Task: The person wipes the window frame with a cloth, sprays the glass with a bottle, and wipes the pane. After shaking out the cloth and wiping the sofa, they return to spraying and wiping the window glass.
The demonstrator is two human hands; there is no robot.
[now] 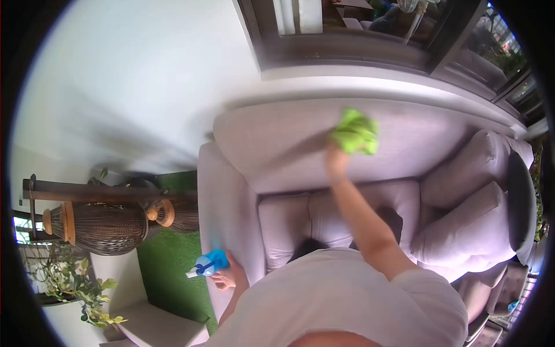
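My right arm stretches across the light grey-pink sofa (283, 127). At its end my right hand (338, 159) is closed on a bright green cloth (356, 132), which lies against the sofa's backrest; hand and cloth are slightly blurred. Beside the sofa's left armrest (222, 191), my left hand (232, 275) holds a blue spray bottle (213, 263) with a white nozzle pointing left. Its fingers are wrapped round the bottle and partly hidden by it.
Loose back cushions (462, 231) lean at the sofa's right end, with a dark cushion (522, 208) beside them. Windows (347, 49) run behind the backrest. At left are a wicker lamp (110, 227), green turf (167, 272) and a leafy plant (87, 289).
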